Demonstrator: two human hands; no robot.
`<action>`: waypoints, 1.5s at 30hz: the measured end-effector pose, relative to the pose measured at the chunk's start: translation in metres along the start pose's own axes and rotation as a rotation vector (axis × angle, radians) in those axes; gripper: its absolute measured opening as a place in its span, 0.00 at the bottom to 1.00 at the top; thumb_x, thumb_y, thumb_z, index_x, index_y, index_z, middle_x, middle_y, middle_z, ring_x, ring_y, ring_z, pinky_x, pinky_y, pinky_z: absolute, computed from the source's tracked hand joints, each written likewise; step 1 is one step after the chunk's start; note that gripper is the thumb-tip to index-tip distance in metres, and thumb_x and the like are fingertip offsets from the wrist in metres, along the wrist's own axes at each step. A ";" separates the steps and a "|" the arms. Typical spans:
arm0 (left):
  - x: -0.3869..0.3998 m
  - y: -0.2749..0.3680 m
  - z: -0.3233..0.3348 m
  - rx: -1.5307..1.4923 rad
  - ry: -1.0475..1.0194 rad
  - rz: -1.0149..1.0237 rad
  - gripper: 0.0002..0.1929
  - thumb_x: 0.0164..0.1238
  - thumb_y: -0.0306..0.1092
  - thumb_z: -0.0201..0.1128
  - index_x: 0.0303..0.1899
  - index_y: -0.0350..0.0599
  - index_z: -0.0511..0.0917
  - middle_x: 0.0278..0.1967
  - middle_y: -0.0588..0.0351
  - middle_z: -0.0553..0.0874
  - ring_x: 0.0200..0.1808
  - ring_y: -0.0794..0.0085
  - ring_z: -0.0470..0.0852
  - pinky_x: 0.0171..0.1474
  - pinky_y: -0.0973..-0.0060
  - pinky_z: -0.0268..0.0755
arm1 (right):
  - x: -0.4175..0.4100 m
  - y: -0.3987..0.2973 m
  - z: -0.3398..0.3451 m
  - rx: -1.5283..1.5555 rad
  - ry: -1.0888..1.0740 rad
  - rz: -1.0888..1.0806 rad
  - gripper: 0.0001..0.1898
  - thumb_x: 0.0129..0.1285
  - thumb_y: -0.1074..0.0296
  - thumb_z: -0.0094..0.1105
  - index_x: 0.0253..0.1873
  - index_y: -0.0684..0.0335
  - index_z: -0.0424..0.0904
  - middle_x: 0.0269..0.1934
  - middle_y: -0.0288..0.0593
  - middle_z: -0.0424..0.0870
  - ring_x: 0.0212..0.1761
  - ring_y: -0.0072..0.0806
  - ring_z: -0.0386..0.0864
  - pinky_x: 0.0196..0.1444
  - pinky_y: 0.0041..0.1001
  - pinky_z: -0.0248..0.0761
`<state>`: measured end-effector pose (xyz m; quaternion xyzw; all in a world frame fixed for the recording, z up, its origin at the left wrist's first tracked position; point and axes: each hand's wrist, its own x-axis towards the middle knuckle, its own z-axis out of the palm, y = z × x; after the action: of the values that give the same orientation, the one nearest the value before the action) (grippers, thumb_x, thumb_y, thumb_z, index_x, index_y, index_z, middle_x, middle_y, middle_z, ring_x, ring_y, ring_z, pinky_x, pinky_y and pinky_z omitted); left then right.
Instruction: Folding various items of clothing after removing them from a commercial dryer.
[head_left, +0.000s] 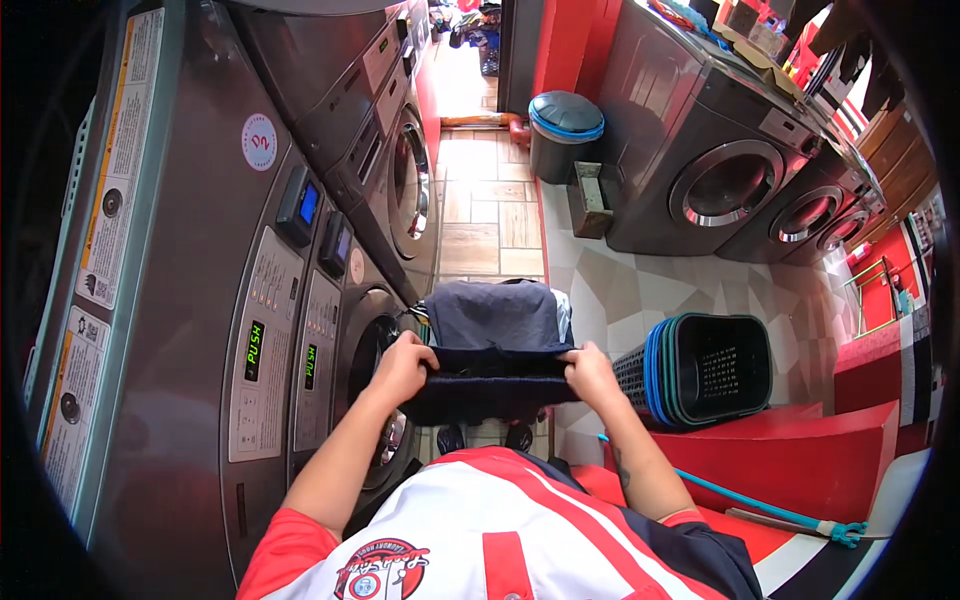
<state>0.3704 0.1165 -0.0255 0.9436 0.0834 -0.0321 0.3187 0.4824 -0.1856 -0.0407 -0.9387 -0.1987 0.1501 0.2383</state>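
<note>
A dark navy garment (487, 401) is stretched between my two hands at its waistband-like upper edge. My left hand (407, 366) grips the left end of that edge, and my right hand (589, 369) pinches the right end. Just beyond it, a grey cloth (491, 315) lies on top of a pile of laundry, with white and dark fabric showing at the sides. What supports the pile is mostly hidden. The lower part of the garment hangs in front of me, above my dark shoes.
Stacked washers and dryers (187, 300) line the left side. Nested plastic laundry baskets (724, 367) stand at right, near a red ledge (780, 457) with a blue pole (750, 495). Farther off are a lidded bin (566, 135) and more front-load machines (675, 150).
</note>
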 end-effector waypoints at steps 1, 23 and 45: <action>0.006 -0.003 -0.005 -0.065 -0.024 0.001 0.13 0.44 0.17 0.55 0.29 0.45 0.84 0.35 0.49 0.77 0.38 0.55 0.79 0.43 0.68 0.71 | 0.007 0.001 -0.008 0.039 -0.039 -0.009 0.14 0.50 0.74 0.50 0.39 0.58 0.84 0.36 0.54 0.76 0.46 0.46 0.74 0.53 0.35 0.68; -0.003 -0.051 0.086 -0.109 0.337 0.234 0.13 0.55 0.20 0.51 0.44 0.36 0.74 0.44 0.42 0.78 0.48 0.49 0.75 0.52 0.62 0.68 | 0.005 0.046 0.073 0.265 0.309 -0.265 0.12 0.51 0.79 0.51 0.37 0.60 0.83 0.47 0.54 0.76 0.49 0.48 0.75 0.52 0.34 0.69; -0.213 -0.118 0.115 -0.621 0.003 -0.447 0.23 0.62 0.48 0.58 0.55 0.47 0.73 0.45 0.49 0.82 0.46 0.67 0.81 0.49 0.71 0.71 | 0.023 -0.443 -0.177 1.003 -0.116 -1.302 0.09 0.62 0.74 0.54 0.46 0.69 0.77 0.39 0.40 0.81 0.41 0.22 0.77 0.46 0.19 0.68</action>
<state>0.1386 0.1098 -0.1633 0.7607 0.2934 -0.0726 0.5744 0.4360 0.1135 0.3285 -0.4086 -0.6245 0.1011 0.6579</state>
